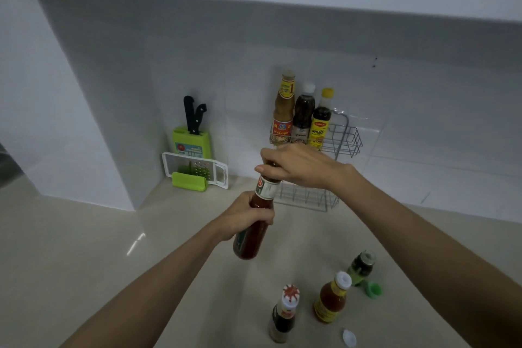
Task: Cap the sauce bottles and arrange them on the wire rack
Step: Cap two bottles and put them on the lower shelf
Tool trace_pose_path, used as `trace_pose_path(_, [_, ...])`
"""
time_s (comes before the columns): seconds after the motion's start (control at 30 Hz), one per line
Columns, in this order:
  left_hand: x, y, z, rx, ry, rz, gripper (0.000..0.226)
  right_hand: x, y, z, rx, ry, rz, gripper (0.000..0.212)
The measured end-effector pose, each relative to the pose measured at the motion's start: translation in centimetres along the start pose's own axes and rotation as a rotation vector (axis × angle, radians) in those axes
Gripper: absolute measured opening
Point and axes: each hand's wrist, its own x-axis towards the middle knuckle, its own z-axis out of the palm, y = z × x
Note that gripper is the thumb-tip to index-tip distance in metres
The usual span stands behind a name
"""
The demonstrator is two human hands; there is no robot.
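My left hand (245,216) grips the middle of a red sauce bottle (252,237), held tilted above the counter. My right hand (296,165) covers the bottle's top, fingers closed around it; the cap is hidden beneath them. The wire rack (346,138) on the back wall holds three capped bottles: a tan one (283,110), a dark one with a white cap (303,113) and a dark one with a yellow cap (320,118). On the counter stand a dark bottle with a red-and-white top (284,315), an orange bottle (332,301) and a small green bottle (362,265).
A green cap (374,289) and a white cap (349,337) lie loose on the counter near the front bottles. A green knife block (192,141) with black-handled knives and a white grater (197,168) stand at the back left. A white overhead cabinet runs above.
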Motion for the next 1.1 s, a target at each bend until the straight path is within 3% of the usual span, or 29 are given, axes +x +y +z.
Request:
trace_pose_path(0.13, [-0.5,0.5,-0.8,-0.094,-0.28,0.001,0.021,-0.4,-0.4,-1.2,0.074,-0.053,-0.136,0.027])
trace_pose_path(0.3, [-1.0,0.9,-1.0,-0.123,-0.402,-0.025,0.017,-1.0,-0.6,-1.3,0.044,-0.072,-0.178,0.026])
trace_pose_path(0.4, [-0.7,0.6,-0.1,-0.043,-0.124,-0.045,0.014,-0.8,-0.9,0.3,-0.122,0.002,-0.056,0.029])
trace_pose_path(0.5, [-0.4,0.4,1.4,-0.019,0.277,-0.094,0.018,0.0,-1.7,2.3,-0.13,0.124,0.279,0.029])
trace_pose_path(0.57, [-0.5,0.3,1.7,0.029,0.309,-0.092,0.017,0.3,-1.7,2.6,-0.037,0.121,0.332,0.033])
trace_pose_path(0.63, [-0.7,0.3,0.9,0.041,0.202,-0.058,0.014,-0.1,-1.1,1.8,0.021,0.076,0.216,0.039])
trace_pose_path(0.77, [-1.5,0.8,-1.0,-0.006,-0.303,0.045,0.014,-1.2,-0.9,0.9,-0.041,0.087,-0.125,0.039])
trace_pose_path(0.83, [-1.9,1.2,-0.9,-0.055,-0.429,0.035,0.015,-1.4,-1.1,1.2,-0.036,0.101,-0.174,0.034])
trace_pose_path(0.9, [-1.9,1.2,-0.3,-0.07,-0.325,0.023,0.012,-1.2,-1.2,1.6,-0.067,0.126,-0.111,0.032])
trace_pose_path(1.03, [-1.0,0.4,1.6,0.035,0.3,-0.112,0.012,-0.2,-2.1,3.4,-0.047,0.148,0.306,0.023])
trace_pose_path(1.1, [-0.9,-0.1,2.2,0.152,0.446,-0.149,0.013,0.3,-2.5,4.3,0.006,0.114,0.407,0.022])
